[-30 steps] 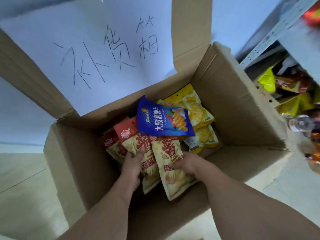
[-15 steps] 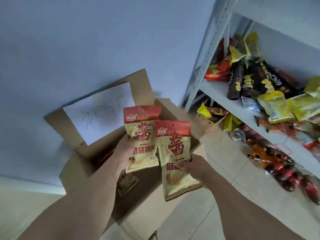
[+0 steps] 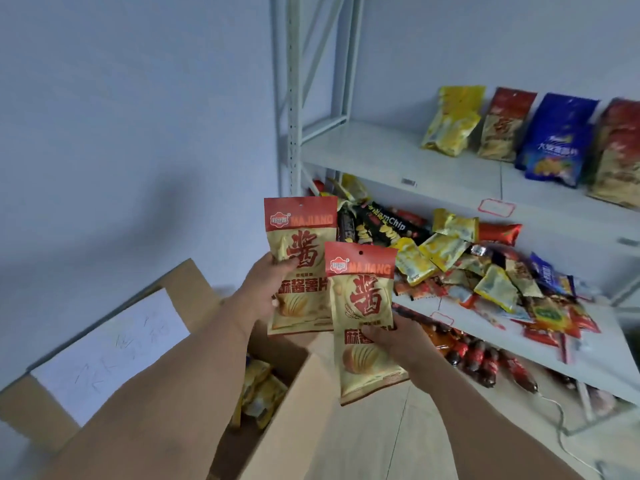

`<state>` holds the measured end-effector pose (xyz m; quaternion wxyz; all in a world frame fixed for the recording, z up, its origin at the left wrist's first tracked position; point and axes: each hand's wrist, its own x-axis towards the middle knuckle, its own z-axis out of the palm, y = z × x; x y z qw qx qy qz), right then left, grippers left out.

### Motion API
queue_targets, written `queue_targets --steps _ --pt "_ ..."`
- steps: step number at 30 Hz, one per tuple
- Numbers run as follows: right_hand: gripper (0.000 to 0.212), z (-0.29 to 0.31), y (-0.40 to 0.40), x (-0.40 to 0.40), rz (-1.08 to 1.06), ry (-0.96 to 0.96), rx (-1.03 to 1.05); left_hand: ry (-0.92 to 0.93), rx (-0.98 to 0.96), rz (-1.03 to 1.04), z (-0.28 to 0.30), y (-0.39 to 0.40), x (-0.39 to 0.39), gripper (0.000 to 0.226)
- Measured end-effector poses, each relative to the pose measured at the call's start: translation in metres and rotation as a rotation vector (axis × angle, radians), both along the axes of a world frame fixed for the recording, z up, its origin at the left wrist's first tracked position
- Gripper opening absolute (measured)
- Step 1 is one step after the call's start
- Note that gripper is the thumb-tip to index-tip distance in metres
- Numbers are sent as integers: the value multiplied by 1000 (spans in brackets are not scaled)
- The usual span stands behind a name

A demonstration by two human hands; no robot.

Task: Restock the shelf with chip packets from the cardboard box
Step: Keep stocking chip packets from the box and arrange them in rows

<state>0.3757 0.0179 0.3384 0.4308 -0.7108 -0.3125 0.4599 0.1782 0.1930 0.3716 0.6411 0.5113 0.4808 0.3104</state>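
Note:
My left hand (image 3: 266, 292) grips a red-and-gold chip packet (image 3: 301, 251) upright. My right hand (image 3: 391, 341) grips a second, matching chip packet (image 3: 363, 292) that overlaps the first one's lower right corner. Both packets hang in the air between the cardboard box (image 3: 298, 386) at the lower left and the white shelf (image 3: 381, 157) to the right. Yellow packets lie inside the open box. On the upper shelf board, yellow, red and blue chip packets (image 3: 557, 140) stand in a row at the right end; its left end is bare.
The lower shelf board (image 3: 609, 355) carries a loose heap of mixed snack packets (image 3: 460, 258). Dark drink bottles (image 3: 485, 365) lie below it. A white paper sign (image 3: 114, 348) covers the box flap. A white cable (image 3: 561, 431) runs over the pale floor by the shelf foot.
Both hands lifted the two packets out of the box and carried them up and to the right. The view swung from the box toward the shelf.

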Motion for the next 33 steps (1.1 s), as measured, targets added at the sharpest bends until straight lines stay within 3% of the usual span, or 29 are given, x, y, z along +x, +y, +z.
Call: queue_targets --steps 9,14,18,28,33 --pt "12 44 33 78 -230 -17 165 -135 54 -173 47 72 115 19" --pt "19 53 53 134 -326 -31 180 -161 33 -239 56 106 187 20" --pt "11 64 70 190 -379 -54 224 -173 54 -294 61 130 252 23" --pt "12 82 139 378 -410 -28 305 -168 120 -363 82 200 467 11" --pt "15 92 162 471 -470 -26 322 -162 112 -396 91 229 576 25"
